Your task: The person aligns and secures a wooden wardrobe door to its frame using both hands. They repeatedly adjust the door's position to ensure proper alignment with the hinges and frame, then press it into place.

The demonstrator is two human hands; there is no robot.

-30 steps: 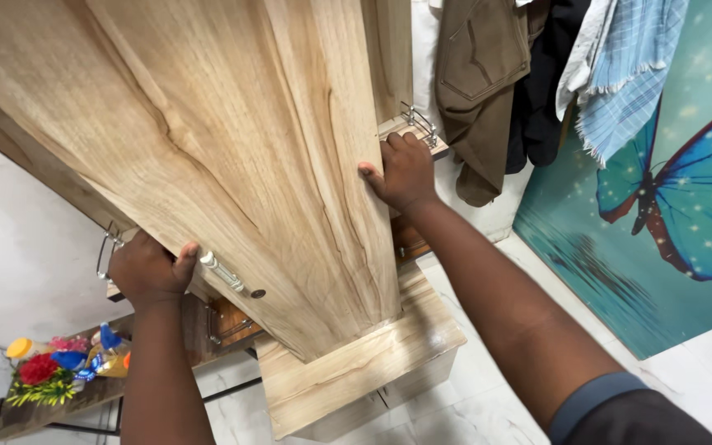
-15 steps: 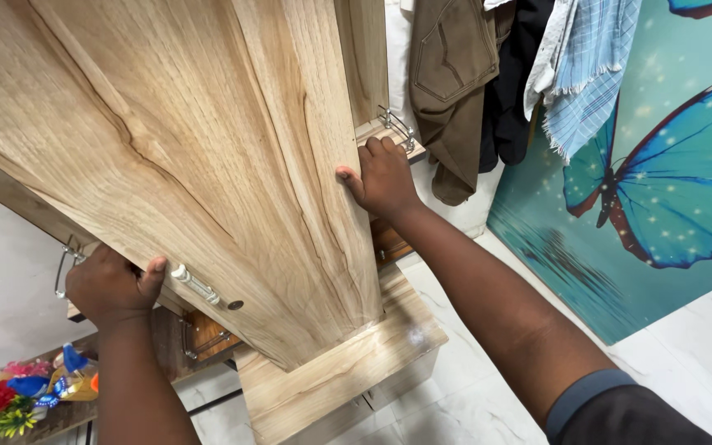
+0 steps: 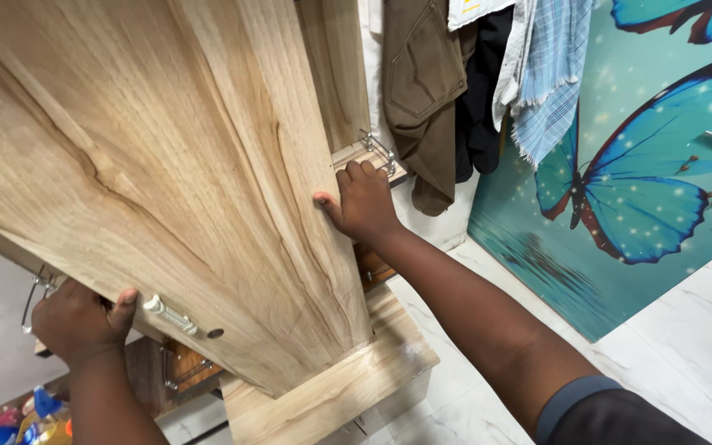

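Note:
A large light wooden cupboard door [image 3: 150,165] with a dark grain streak fills the upper left of the view. My left hand [image 3: 80,320] grips its lower left edge beside a small metal bolt [image 3: 170,315], thumb laid over the front face. My right hand [image 3: 362,202] is pressed against the door's right edge, fingers curled behind it. Behind that hand a metal handle [image 3: 377,148] sits on another wooden panel.
A wooden base plinth [image 3: 348,383] juts out under the door. Brown, black and blue checked clothes [image 3: 455,91] hang at top centre. A teal door with a blue butterfly [image 3: 644,181] stands to the right. White marble floor [image 3: 686,330] lies below. Colourful flowers [image 3: 10,420] show bottom left.
The view has swung left and down, so the door and both hands sit lower right in frame. My grips on the door's edges are unchanged.

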